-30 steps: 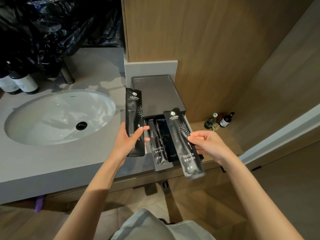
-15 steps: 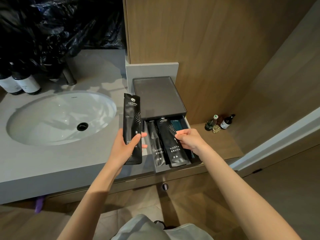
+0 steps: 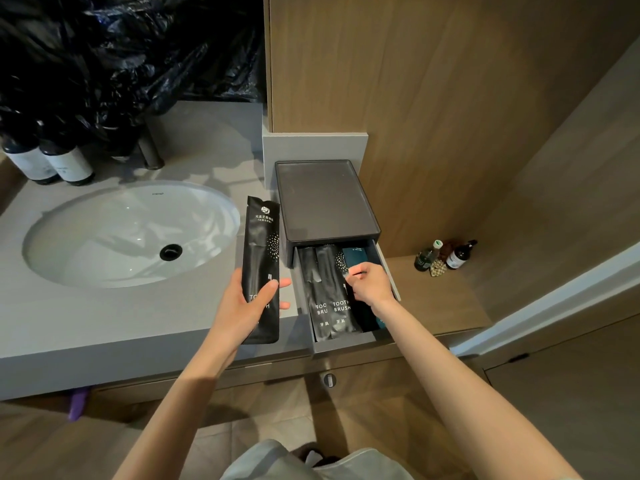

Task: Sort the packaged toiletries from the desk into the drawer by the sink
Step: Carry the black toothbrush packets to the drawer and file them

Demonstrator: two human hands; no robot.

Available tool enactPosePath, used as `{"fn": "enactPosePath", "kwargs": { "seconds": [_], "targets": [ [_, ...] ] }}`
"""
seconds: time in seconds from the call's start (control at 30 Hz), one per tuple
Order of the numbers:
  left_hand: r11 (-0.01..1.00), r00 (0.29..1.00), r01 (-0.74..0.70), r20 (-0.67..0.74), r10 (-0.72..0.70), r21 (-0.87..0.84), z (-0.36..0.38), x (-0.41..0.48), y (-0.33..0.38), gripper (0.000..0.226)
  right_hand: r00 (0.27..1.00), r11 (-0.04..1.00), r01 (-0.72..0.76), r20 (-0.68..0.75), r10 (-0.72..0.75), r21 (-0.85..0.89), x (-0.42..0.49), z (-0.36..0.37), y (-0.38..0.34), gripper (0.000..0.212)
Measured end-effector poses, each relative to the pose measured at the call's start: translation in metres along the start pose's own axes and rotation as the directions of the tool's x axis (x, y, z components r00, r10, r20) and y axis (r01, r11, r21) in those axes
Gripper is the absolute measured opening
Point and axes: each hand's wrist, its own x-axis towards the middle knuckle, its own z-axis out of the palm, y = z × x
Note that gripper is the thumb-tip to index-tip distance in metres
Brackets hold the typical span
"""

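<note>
A dark grey drawer box point(image 3: 325, 199) stands on the counter right of the sink, its drawer point(image 3: 346, 344) pulled out toward me. Two black toothbrush packets point(image 3: 329, 299) lie side by side in the drawer's left part, with a dark teal packet point(image 3: 356, 256) at their right. My right hand point(image 3: 369, 282) is inside the drawer, its fingertips pinched on the edge of the right-hand toothbrush packet. My left hand point(image 3: 247, 303) holds a third black toothbrush packet point(image 3: 261, 251) upright over the counter, just left of the box.
A white oval sink point(image 3: 128, 233) fills the grey counter point(image 3: 104, 323) on the left, with two dark bottles point(image 3: 48, 161) and black plastic bags point(image 3: 121, 57) behind it. Small bottles point(image 3: 446, 256) stand on the wooden ledge to the right. Wood panels rise behind the box.
My right hand carried its toothbrush packet from above the drawer front down into the drawer and pushed it flat beside the first one. My left hand stayed almost still with its packet.
</note>
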Motion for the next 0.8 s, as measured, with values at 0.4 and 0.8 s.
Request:
{"fn": "enactPosePath", "kwargs": {
  "seconds": [0.4, 0.8],
  "targets": [
    [1.000, 1.000, 0.015, 0.000, -0.015, -0.002, 0.002, 0.003, -0.001, 0.034, 0.798, 0.653, 0.572, 0.519, -0.305, -0.496, -0.030, -0.004, -0.008, 0.076],
    [0.999, 0.999, 0.034, -0.022, -0.034, -0.012, -0.010, 0.001, -0.002, 0.031, 0.793, 0.768, 0.477, 0.586, -0.166, -0.428, -0.011, -0.019, -0.003, 0.095]
  ]
}}
